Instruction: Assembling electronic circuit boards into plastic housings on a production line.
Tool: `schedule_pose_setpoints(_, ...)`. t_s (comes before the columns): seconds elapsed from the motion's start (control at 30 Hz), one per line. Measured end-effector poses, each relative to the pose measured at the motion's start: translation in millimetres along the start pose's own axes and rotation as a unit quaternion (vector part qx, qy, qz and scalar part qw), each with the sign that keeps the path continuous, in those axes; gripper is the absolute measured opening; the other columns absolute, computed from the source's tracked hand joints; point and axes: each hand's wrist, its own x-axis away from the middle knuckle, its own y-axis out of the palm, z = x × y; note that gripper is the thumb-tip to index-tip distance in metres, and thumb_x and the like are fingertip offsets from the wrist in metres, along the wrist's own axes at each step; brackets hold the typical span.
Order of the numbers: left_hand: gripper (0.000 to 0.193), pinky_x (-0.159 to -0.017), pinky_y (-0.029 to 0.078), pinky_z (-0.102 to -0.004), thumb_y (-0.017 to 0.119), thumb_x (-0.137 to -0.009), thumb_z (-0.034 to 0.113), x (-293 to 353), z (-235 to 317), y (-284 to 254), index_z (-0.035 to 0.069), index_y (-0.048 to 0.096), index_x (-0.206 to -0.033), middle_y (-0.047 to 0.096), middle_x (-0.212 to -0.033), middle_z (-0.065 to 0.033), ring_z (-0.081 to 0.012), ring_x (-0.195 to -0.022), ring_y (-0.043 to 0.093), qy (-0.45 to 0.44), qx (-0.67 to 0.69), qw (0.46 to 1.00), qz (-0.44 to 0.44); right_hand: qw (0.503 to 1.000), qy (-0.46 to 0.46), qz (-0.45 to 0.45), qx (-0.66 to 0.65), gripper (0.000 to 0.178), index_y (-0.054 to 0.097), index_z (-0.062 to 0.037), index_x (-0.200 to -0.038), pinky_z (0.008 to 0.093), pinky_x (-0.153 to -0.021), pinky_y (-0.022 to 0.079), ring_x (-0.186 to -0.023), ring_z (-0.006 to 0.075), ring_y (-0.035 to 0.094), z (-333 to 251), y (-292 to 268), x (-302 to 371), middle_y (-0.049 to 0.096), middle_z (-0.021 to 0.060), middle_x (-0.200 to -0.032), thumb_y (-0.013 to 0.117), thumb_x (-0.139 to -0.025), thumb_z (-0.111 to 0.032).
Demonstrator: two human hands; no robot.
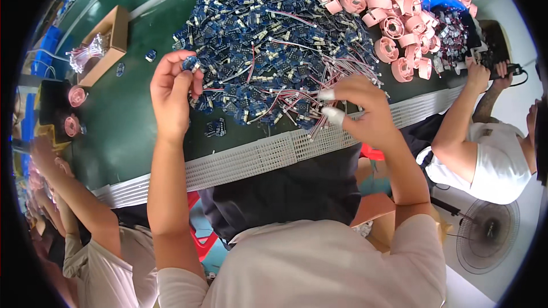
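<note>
My left hand (172, 94) is closed on a small blue circuit board (189, 63), pinched between thumb and fingers at the left edge of the pile. To the right, my right hand (368, 108) is over the near side of the pile, white covers on its thumb and forefinger. Those two fingertips are apart, with no object visible between them. Just beside them lies a tangle of thin red, white and black connector cables (294, 100). A broad heap of blue circuit boards (245, 34) spreads beyond both hands.
Pink round plastic housings (394, 25) are heaped at the far right. At left stands a cardboard box (117, 34) holding white-tipped cables. A perforated white strip (245, 162) edges the green table (125, 131). Co-workers sit on both sides; a fan (488, 228) stands at lower right.
</note>
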Motion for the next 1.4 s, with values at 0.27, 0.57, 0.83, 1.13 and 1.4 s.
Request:
schedule_pose_setpoints(0.27, 0.021, -0.048, 0.039, -0.0181, 0.045, -0.084, -0.002, -2.1, 0.5, 1.6, 0.0, 0.052, -0.103, 0.062, -0.077, -0.0068, -0.0084, -0.057, 0.055, -0.012, -0.007, 1.0, -0.005, 0.989, 0.051, 0.087, 0.111, 0.013, 0.062, -0.0058, -0.071, 0.0338, -0.063, 0.038, -0.064, 0.0219, 0.052, 14.0, 30.0, 10.8, 0.056, 0.0043, -0.065, 0.073, -0.064, -0.008)
schedule_pose_setpoints(0.57, 0.011, -0.05, 0.042, -0.0177, 0.049, -0.084, -0.002, 2.9, 6.7, 7.9, 0.002, 0.049, -0.094, 0.062, -0.076, -0.0083, -0.0102, -0.059, 0.058, -0.037, 0.004, 0.997, -0.061, 0.99, 0.043, 0.136, -0.003, 0.018, 0.062, -0.0016, -0.079, 0.027, -0.068, 0.043, -0.077, 0.0182, 0.055, 19.3, 19.4, -36.9, 0.059, 0.007, -0.079, 0.069, -0.063, 0.004)
schedule_pose_setpoints(0.83, 0.015, -0.057, 0.048, -0.0192, 0.062, -0.075, -0.007, 17.0, 7.8, 26.3, 0.002, 0.052, -0.081, 0.056, -0.112, -0.0178, -0.0071, -0.072, 0.058, 0.063, -0.059, 0.985, -0.147, 0.993, -0.046, 0.089, -0.057, 0.02, 0.056, -0.0077, -0.072, 0.034, -0.072, 0.041, -0.078, 0.0233, 0.053, -3.0, 48.5, -77.2, 0.059, 0.0042, -0.076, 0.069, -0.057, -0.006)
schedule_pose_setpoints(1.13, 0.013, -0.056, 0.049, -0.0191, 0.06, -0.078, -0.006, 24.1, 13.8, 28.6, 0.001, 0.053, -0.086, 0.063, -0.086, -0.0101, -0.009, -0.068, 0.061, 0.0, -0.027, 0.986, -0.167, 0.937, 0.068, 0.056, -0.337, 0.013, 0.061, -0.004, -0.08, 0.0254, -0.068, 0.039, -0.077, 0.0112, 0.054, 8.7, 69.5, -70.1, 0.061, 0.0025, -0.08, 0.069, -0.069, -0.002)
schedule_pose_setpoints(1.4, 0.013, -0.042, 0.047, -0.0188, 0.056, -0.083, 0.0, 19.5, 15.7, 38.0, 0.003, 0.046, -0.091, 0.064, -0.079, -0.0141, -0.0107, -0.053, 0.059, -0.224, 0.085, 0.964, -0.117, 0.815, 0.191, -0.012, -0.548, 0.015, 0.06, 0.0035, -0.094, 0.0272, -0.068, 0.048, -0.081, 0.0167, 0.057, -3.9, 74.7, -66.1, 0.058, 0.0134, -0.095, 0.059, -0.08, 0.001)
